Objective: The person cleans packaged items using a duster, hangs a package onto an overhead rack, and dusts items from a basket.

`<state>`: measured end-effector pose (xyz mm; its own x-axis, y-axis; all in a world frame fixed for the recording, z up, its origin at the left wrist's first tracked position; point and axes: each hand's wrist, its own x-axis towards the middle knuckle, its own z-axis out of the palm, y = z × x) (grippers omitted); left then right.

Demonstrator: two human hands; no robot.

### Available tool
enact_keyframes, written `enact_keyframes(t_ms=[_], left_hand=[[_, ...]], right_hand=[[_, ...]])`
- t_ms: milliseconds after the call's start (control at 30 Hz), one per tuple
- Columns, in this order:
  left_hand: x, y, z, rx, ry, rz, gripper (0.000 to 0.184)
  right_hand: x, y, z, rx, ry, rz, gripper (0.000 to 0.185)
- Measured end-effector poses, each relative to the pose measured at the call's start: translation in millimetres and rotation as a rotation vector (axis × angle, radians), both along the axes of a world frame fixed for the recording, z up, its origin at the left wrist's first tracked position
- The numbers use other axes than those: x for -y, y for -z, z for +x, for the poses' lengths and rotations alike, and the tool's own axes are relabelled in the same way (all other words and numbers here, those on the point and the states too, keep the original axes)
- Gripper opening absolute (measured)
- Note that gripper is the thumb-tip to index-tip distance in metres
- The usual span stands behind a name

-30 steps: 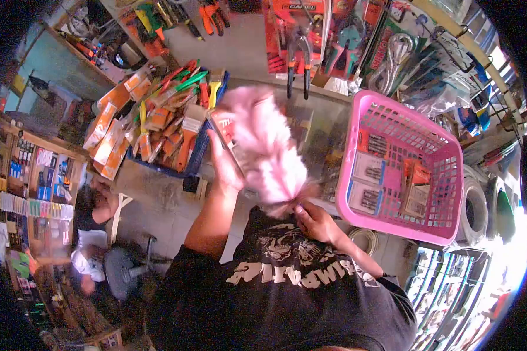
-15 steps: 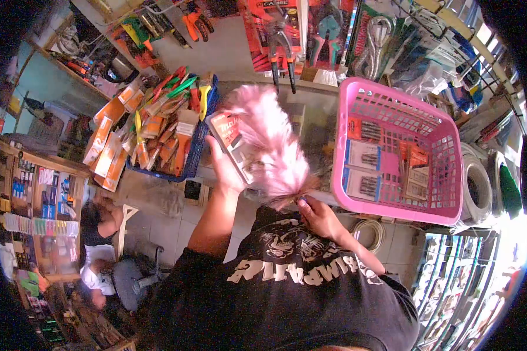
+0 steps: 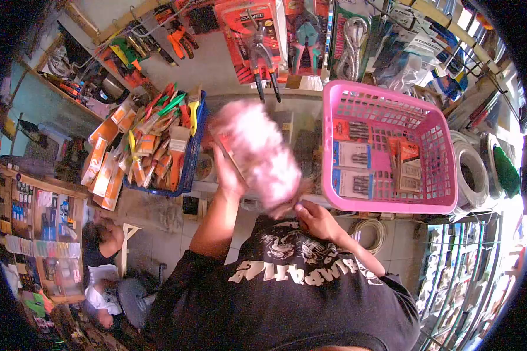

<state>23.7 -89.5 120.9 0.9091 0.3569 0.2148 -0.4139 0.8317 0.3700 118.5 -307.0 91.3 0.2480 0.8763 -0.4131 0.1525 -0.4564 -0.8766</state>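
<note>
My right hand [image 3: 319, 221] is closed round the base of a fluffy pink feather duster [image 3: 263, 155], in front of my black shirt. The duster is blurred and lies across a flat packaged item [image 3: 233, 158], hiding most of its face. My left hand [image 3: 231, 176] grips that package from the left side, with its fingers partly behind it. To the left stands a blue basket [image 3: 188, 167] full of paintbrushes [image 3: 152, 149]. On the right a pink plastic basket [image 3: 386, 205] holds carded drill bits [image 3: 353, 155] and other small packs.
Carded pliers [image 3: 260, 55] and other packaged tools hang above the glass counter. Coils of white cable [image 3: 473, 175] stand right of the pink basket. Another person [image 3: 104, 241] is at the lower left, near shelves [image 3: 47, 222] and a dark chair [image 3: 133, 301].
The duster has swept up and left over the package, covering its printed front. Both hands stay in nearly the same place. The whole view has shifted slightly.
</note>
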Motion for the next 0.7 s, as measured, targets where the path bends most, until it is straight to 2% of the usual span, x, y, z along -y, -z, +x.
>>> enact_keyframes(t_ms=[33,67,100,167,200,233,300,333,367,400,433,467,533,567,600,633,667,700], left_hand=[[6,-8,2,-0.107,-0.144,0.054,0.081],[12,-16,4,-0.236,-0.282,0.116,0.080],[17,-24,6,-0.380,-0.406,0.175,0.079],[-2,3,10,-0.073,0.080,0.070,0.079],[-4,15,9,-0.105,0.000,0.122,0.077],[-5,11,9,-0.274,-0.270,0.353,0.075],[1,4,4,-0.328,-0.314,0.118,0.070],[1,-1,6,0.076,-0.130,0.161,0.064],[13,-14,7,-0.318,-0.368,0.259,0.063],[9,-14,11,-0.144,-0.118,0.176,0.068],[3,-6,14,-0.095,0.019,0.151,0.067],[-1,3,13,-0.106,-0.005,0.188,0.066],[-4,11,7,-0.244,-0.350,0.484,0.064],[-9,9,9,-0.112,-0.132,0.103,0.063],[-4,10,8,-0.459,-0.355,0.119,0.064],[0,1,20,-0.320,-0.356,0.176,0.064],[0,-14,20,-0.092,-0.034,0.109,0.065],[-5,-12,18,-0.104,0.003,0.252,0.067]], right_hand=[[-1,-1,1,-0.036,0.056,-0.048,0.045],[1,0,3,0.032,0.000,-0.045,0.046],[3,3,3,0.088,-0.033,0.059,0.045],[7,7,-1,0.197,-0.092,0.267,0.045],[7,-1,0,0.191,-0.086,0.303,0.045],[5,-3,2,0.132,-0.036,0.196,0.044],[3,-5,5,0.016,0.056,-0.017,0.043],[4,-2,6,0.046,-0.002,-0.082,0.042],[6,-2,7,0.088,-0.044,0.009,0.043],[8,-2,6,0.129,-0.082,0.102,0.043],[9,-4,4,0.168,-0.119,0.194,0.044],[8,-17,3,0.142,-0.085,0.173,0.045],[4,-7,1,0.101,0.087,0.115,0.044],[2,-5,2,0.082,0.169,0.084,0.043],[2,-7,5,0.033,0.069,-0.027,0.041],[0,-3,3,0.089,0.023,0.074,0.041],[0,4,0,0.143,-0.017,0.172,0.041],[0,9,-4,0.196,-0.052,0.268,0.040]])
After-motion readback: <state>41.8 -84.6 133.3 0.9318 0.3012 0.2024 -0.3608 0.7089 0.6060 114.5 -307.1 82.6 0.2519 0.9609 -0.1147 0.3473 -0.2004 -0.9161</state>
